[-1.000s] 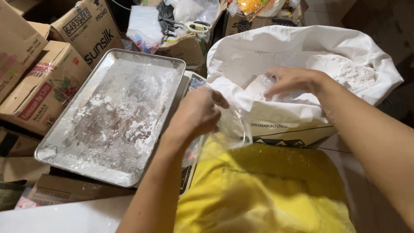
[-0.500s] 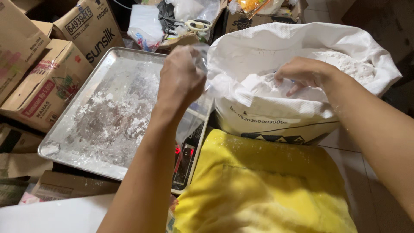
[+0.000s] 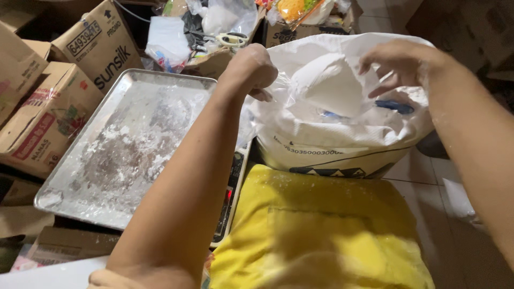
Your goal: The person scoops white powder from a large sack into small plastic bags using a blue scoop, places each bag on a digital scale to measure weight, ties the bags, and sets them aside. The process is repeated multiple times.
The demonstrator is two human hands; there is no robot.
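Clear plastic bag, holding white flour, hung over the open flour sack; the left hand pinched one edge in a closed grip, the right hand the other.

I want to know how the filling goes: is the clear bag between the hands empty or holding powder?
Holding powder: the clear bag, held up over the white sack by the left hand and right hand, shows a white mound inside.

A cramped storeroom or back room of a small food shop. Left of the fingers lie stacked cardboard cartons and a floured metal tray; below them stands an open flour sack.
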